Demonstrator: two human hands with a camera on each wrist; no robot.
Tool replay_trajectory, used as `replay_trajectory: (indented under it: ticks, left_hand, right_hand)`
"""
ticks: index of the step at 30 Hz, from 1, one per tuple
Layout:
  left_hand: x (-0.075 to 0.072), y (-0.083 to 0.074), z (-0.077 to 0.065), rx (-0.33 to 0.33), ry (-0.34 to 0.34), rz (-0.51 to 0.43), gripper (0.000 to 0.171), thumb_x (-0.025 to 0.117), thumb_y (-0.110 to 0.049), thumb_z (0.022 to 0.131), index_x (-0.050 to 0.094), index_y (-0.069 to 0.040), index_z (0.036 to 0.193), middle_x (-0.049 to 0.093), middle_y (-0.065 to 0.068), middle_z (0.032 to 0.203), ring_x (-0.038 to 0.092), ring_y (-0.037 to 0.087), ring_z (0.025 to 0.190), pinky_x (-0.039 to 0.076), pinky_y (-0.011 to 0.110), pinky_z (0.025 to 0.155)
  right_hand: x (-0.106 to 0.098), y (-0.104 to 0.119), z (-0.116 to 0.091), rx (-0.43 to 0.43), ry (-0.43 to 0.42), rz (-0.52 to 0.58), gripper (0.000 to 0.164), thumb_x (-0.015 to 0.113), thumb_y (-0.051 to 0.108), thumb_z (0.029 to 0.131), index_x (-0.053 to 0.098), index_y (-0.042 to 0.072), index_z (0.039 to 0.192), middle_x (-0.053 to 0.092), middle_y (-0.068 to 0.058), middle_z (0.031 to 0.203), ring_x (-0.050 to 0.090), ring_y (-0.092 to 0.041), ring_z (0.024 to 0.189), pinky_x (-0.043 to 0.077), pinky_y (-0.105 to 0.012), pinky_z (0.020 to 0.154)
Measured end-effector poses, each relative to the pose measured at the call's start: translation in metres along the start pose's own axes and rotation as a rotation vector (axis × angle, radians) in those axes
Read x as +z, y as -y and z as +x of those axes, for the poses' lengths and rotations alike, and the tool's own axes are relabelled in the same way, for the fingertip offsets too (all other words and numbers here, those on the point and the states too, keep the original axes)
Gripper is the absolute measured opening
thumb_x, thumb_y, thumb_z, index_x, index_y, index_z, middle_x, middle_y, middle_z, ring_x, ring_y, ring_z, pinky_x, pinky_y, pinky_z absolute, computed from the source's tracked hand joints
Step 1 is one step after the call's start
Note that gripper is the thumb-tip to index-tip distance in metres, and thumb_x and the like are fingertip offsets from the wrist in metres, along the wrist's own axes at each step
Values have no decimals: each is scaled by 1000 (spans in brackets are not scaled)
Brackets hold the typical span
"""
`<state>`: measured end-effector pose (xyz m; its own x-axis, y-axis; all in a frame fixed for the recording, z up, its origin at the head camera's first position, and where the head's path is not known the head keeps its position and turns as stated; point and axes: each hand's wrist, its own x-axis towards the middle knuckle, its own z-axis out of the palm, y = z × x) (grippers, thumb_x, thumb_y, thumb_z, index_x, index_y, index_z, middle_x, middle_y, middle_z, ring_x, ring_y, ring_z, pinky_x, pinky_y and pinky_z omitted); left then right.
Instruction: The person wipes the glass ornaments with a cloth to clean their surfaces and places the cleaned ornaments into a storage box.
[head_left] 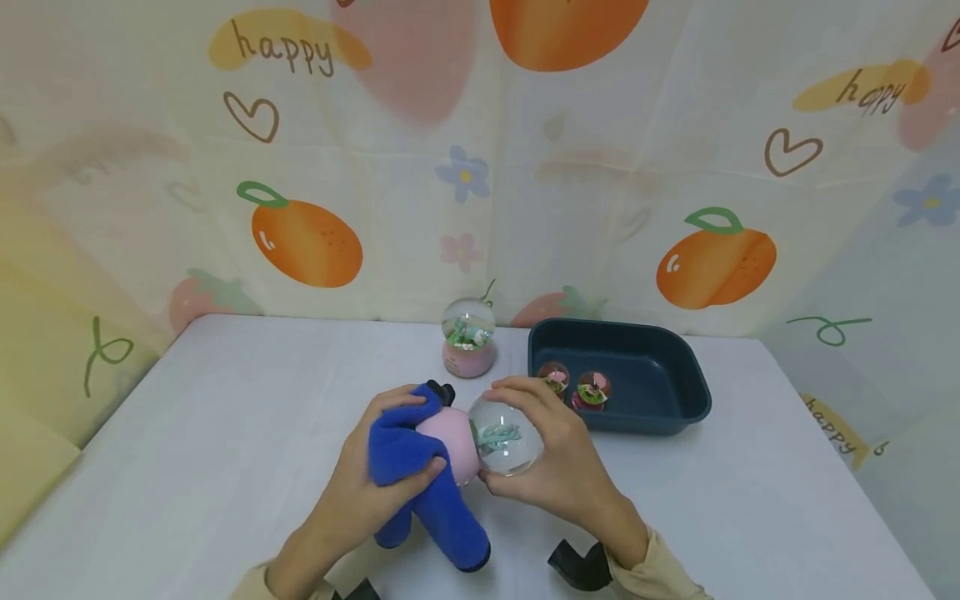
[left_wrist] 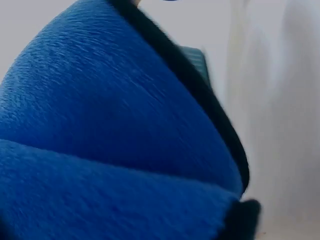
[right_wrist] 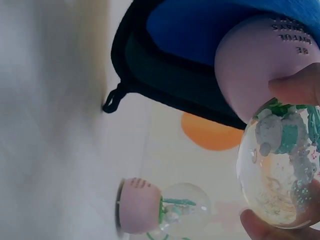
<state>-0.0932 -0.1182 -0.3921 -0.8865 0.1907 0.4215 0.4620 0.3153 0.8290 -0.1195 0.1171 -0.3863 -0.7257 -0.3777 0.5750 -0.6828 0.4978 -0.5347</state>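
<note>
A snow globe with a pink base and a clear glass ball lies tilted on its side between the two hands. My left hand grips the base through a folded blue cloth with dark edging. Around the glass ball curl the thumb and fingers of my right hand. In the right wrist view, raised lettering shows on the pink base, and small white and teal figures sit inside the ball. Blue cloth fills most of the left wrist view and hides the left hand.
Another pink-based snow globe stands upright at the back of the white table. Right of it, a dark teal tray holds two small globes at its left end. A printed curtain hangs behind.
</note>
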Motion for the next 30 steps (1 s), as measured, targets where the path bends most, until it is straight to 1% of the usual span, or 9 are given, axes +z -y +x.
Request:
replay_trajectory:
  ticks: [3, 9, 11, 14, 18, 20, 23, 27, 30]
  left_hand:
    - [1, 1, 0, -40, 57, -13, 63, 79, -13, 82, 45, -21, 134, 47, 5, 146, 57, 30, 122, 54, 50, 90]
    - [1, 0, -2, -46, 86, 42, 65, 78, -19, 84, 40, -21, 136, 42, 8, 150, 55, 35, 125, 52, 56, 90]
    - [0, -1, -2, -33, 105, 54, 64, 74, -16, 86, 37, -21, 138, 40, 8, 152, 54, 35, 126, 53, 54, 90]
    - [-3, -1, -3, 19, 124, 77, 64, 64, -11, 86, 34, -22, 142, 39, 7, 154, 52, 32, 129, 52, 46, 93]
    - [-5, -1, -4, 86, 100, 77, 62, 54, -11, 85, 37, -21, 144, 40, 6, 154, 47, 27, 136, 46, 35, 102]
    - [-4, -2, -4, 80, 81, 59, 58, 52, -13, 87, 39, -22, 143, 42, 5, 153, 48, 26, 135, 46, 33, 103]
    - [-2, -4, -4, 18, 77, 65, 58, 56, -15, 88, 39, -24, 143, 42, 4, 153, 52, 28, 130, 50, 38, 96]
    - [3, -6, -3, -69, 70, 148, 65, 72, -21, 87, 37, -25, 141, 41, 7, 153, 58, 33, 120, 57, 48, 81]
    - [7, -6, -2, -69, 29, 204, 68, 81, -22, 81, 41, -20, 136, 45, 9, 150, 61, 35, 118, 59, 51, 79]
  right_hand:
    - [0, 2, 0, -25, -1, -55, 79, 96, 22, 56, 62, 17, 127, 60, -1, 130, 58, -18, 119, 56, -40, 94]
    - [2, 2, 0, -82, -22, -147, 79, 96, 26, 54, 64, 15, 125, 61, -2, 127, 61, -18, 114, 58, -38, 89]
    - [2, 2, 0, -71, -19, -136, 79, 96, 26, 54, 64, 16, 125, 61, -2, 127, 61, -18, 115, 58, -38, 90]
    - [2, 1, -1, -27, -11, -89, 79, 96, 25, 55, 63, 17, 126, 60, -1, 129, 59, -17, 118, 57, -38, 92]
    - [2, 0, -2, 4, -9, -59, 79, 96, 24, 56, 63, 18, 127, 59, 0, 130, 57, -16, 119, 56, -39, 93]
    - [2, 1, -2, -3, -12, -79, 79, 96, 25, 56, 63, 19, 127, 59, 0, 130, 58, -17, 119, 57, -39, 92]
    - [4, 3, -3, -39, -24, -124, 78, 96, 25, 56, 63, 18, 127, 60, -1, 129, 60, -17, 117, 57, -38, 90]
    - [8, 4, -3, -115, -48, -193, 76, 95, 23, 56, 64, 17, 125, 61, -3, 127, 61, -18, 117, 58, -37, 89]
    - [10, 4, -2, -166, -64, -231, 76, 94, 22, 55, 63, 16, 124, 61, -4, 126, 60, -19, 116, 58, -37, 89]
